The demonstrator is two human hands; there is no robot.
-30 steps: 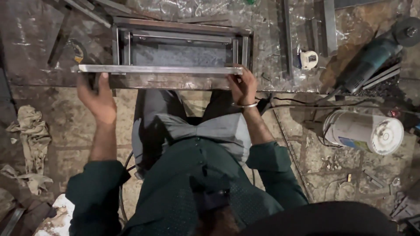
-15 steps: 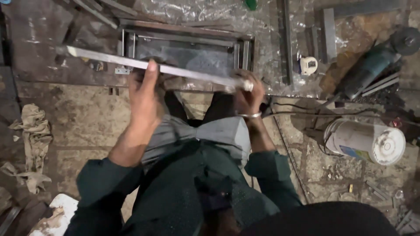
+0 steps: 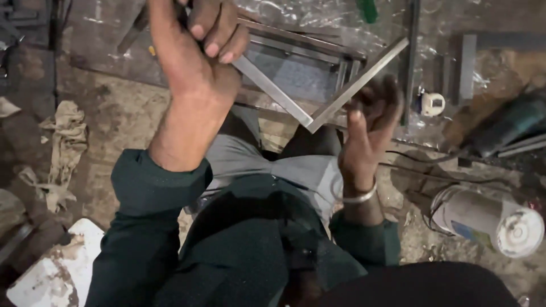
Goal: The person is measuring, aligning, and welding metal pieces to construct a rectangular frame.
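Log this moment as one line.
left hand: shut on metal bar | right hand: loosely curled under second metal bar | bars: meeting in a V | nearby: metal frame, white canister
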